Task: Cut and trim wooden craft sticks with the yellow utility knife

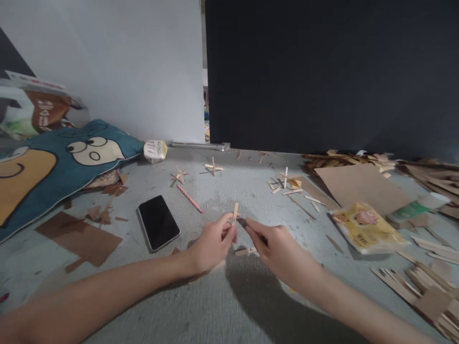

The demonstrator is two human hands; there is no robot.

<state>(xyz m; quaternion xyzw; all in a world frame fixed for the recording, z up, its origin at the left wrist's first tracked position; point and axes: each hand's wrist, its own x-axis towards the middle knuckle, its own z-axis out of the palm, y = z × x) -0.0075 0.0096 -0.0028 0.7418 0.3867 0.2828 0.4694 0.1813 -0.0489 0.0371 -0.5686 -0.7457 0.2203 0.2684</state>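
Note:
My left hand (213, 243) is closed round a short wooden craft stick (235, 212), which stands nearly upright above my fingers. My right hand (278, 248) is closed on a small dark-tipped tool (243, 222), its tip touching the stick's lower end. Both hands hover just above the grey floor (229, 306). A short cut piece of stick (245, 251) lies on the floor right below my hands.
A black phone (158, 222) lies left of my hands, a pink pencil (189, 198) beyond it. A blue cartoon cushion (53, 165) sits far left. Brown cardboard (360, 186), a yellow packet (366, 227) and several loose sticks (419, 286) fill the right side.

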